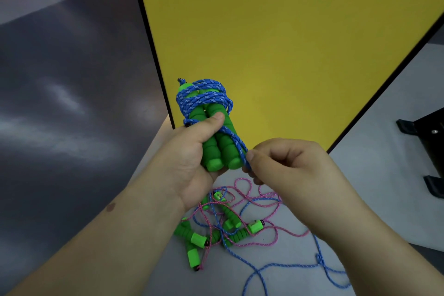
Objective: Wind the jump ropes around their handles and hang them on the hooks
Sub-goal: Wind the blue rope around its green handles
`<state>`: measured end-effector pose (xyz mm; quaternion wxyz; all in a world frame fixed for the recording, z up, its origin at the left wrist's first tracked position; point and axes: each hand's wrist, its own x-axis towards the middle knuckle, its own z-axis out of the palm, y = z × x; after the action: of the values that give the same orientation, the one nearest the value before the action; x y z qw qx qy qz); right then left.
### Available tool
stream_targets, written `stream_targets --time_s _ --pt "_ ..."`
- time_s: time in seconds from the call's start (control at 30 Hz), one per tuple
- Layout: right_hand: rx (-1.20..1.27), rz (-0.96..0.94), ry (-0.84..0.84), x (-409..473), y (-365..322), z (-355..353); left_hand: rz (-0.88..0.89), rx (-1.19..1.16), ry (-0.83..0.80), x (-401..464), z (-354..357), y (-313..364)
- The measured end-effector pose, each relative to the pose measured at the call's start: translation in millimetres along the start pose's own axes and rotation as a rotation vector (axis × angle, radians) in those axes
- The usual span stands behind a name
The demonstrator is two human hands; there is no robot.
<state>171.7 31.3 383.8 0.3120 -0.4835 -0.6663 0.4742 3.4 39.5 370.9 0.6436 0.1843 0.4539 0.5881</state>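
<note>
Winding is in progress on one rope. Left hand (192, 151) is clamped round a pair of green foam handles (217, 149), held side by side, thumb pressed across their front. Long axis of the pair runs up and away from the person, butt ends nearest the camera, cord ends at the top. Blue rope (204, 97) sits in several turns round the upper part of the handles; one strand crosses diagonally down the front, under the thumb, to the right hand (288, 166).

Right hand is closed, thumb and forefinger pinching that strand just right of the butt ends, i.e. below and to the right of the wound section. Judgement: next turn must carry the strand round the handles, across their axis, w/ left-hand thumb holding tension. Right hand is the working hand; left only anchors.

Below the hands, on a pale grey surface (384, 199), lies a tangle: pink rope (259, 199), more blue cord, several loose green handles. Slack trailing from the pinch may run into this tangle; cannot tell.

Behind: yellow panel (276, 31) w/ black edge, dark floor at left, black bracket-like object (430, 142) at right. No hooks in view.
</note>
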Motion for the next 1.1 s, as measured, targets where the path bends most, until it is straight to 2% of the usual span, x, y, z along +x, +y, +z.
stream_targets --time_s 0.2,0.33,0.5,0.63,0.83,1.0,1.1 --pt "0.037 0.045 0.016 -1.8 -9.3 -4.9 0.090 -0.008 0.035 0.2 3.2 -3.2" --pt "-0.039 -0.107 0.039 -3.0 -4.9 0.5 0.107 -0.064 0.066 1.1 5.0 -4.1" --pt "-0.208 -0.207 0.049 -2.7 2.2 3.1 0.080 -0.162 0.113 0.5 6.1 -7.3" --pt "-0.332 -0.303 0.106 -3.9 4.3 4.7 -0.006 -0.251 0.122 -2.9 9.8 -4.8" --pt "-0.665 -0.420 0.260 -5.5 4.1 15.7 -0.047 -0.284 0.165 -2.5 8.0 -4.6" --pt "-0.660 -0.580 0.333 -3.1 10.0 16.9 -0.076 -0.332 0.197 -2.6 11.6 -3.6" --pt "-0.654 -0.614 0.368 -1.1 15.8 19.7 -0.117 -0.358 0.195 -2.7 11.5 -4.8"
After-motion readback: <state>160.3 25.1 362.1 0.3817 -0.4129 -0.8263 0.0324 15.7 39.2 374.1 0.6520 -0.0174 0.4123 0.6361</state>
